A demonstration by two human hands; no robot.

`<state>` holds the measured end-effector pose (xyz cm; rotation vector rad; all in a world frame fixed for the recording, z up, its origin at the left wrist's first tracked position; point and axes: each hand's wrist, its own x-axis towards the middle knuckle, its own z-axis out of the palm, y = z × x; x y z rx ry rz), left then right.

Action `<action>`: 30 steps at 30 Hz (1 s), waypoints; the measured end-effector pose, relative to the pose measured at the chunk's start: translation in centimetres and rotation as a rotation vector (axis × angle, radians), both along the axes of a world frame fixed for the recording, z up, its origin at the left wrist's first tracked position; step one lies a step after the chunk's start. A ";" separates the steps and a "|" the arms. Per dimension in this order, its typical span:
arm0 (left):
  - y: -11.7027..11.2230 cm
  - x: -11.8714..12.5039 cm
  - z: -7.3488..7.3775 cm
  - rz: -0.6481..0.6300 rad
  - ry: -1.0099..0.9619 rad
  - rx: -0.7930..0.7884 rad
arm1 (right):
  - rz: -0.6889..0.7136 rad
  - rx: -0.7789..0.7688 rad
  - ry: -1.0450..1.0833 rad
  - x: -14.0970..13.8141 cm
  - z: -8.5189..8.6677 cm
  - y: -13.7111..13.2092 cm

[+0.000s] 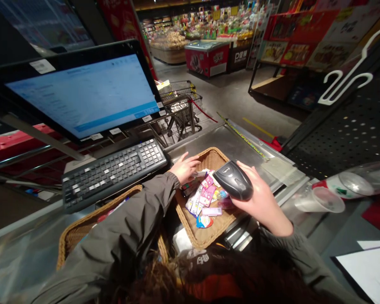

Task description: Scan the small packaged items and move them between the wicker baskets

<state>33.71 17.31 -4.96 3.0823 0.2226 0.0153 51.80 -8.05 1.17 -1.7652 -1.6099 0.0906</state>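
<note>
My right hand [262, 196] is closed around a black handheld barcode scanner [234, 179], held over the right side of a wicker basket [185, 223]. Inside the basket lie several small packets, among them pink packets [208, 192], a light purple packet [211, 211] and a blue, white and red packet [204, 221]. At the basket's left rim, my left hand [185, 169] reaches in with its fingers apart. A thin whitish item [201, 174] shows beside its fingertips; whether they touch it is unclear. The scanner hides part of the contents.
A monitor [91, 93] and a black keyboard [114, 173] stand at the left. A second wicker basket [69, 236] lies partly under my left sleeve. Plastic cups [319, 200] and papers [367, 270] are at the right. Beyond the metal counter [221, 137] stands a shopping cart [180, 105].
</note>
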 end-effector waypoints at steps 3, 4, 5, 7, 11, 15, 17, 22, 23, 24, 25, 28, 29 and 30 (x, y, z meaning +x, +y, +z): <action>0.1 -1.7 1.1 0.116 -0.095 -0.037 | 0.019 0.023 -0.012 -0.7 0.3 0.1; 0.0 -2.3 1.3 0.178 -0.122 -0.048 | 0.021 0.030 -0.015 -0.9 0.5 0.1; -0.1 -2.9 1.4 0.238 -0.136 -0.060 | 0.024 0.037 -0.018 -1.1 0.6 0.1; -0.4 -4.2 1.7 0.333 -0.127 -0.088 | 0.040 0.047 -0.030 -1.5 0.9 0.1; -0.8 -6.7 3.3 0.461 -0.108 -0.168 | 0.093 0.069 -0.059 -2.3 1.6 0.2; -1.4 -9.4 6.6 0.486 -0.198 -0.235 | 0.140 0.113 -0.100 -3.4 2.8 0.5; -1.9 -10.7 8.5 0.503 -0.267 -0.252 | 0.171 0.131 -0.124 -4.2 3.5 0.7; -3.7 -13.6 12.2 0.571 -0.463 -0.248 | 0.271 0.193 -0.152 -6.7 5.6 0.9; -4.1 -14.1 12.7 0.595 -0.500 -0.246 | 0.282 0.211 -0.157 -7.2 5.9 0.9; -4.5 -14.7 13.2 0.619 -0.534 -0.241 | 0.288 0.232 -0.162 -7.7 6.3 0.9; -4.9 -15.2 13.6 0.641 -0.566 -0.231 | 0.288 0.250 -0.166 -8.2 6.6 0.9; -6.0 -16.8 14.5 0.699 -0.636 -0.174 | 0.270 0.284 -0.172 -9.8 7.3 0.8; -6.4 -17.3 14.7 0.718 -0.654 -0.149 | 0.266 0.287 -0.175 -10.3 7.5 0.8; -6.7 -17.8 14.9 0.738 -0.672 -0.124 | 0.268 0.285 -0.180 -10.8 7.5 0.8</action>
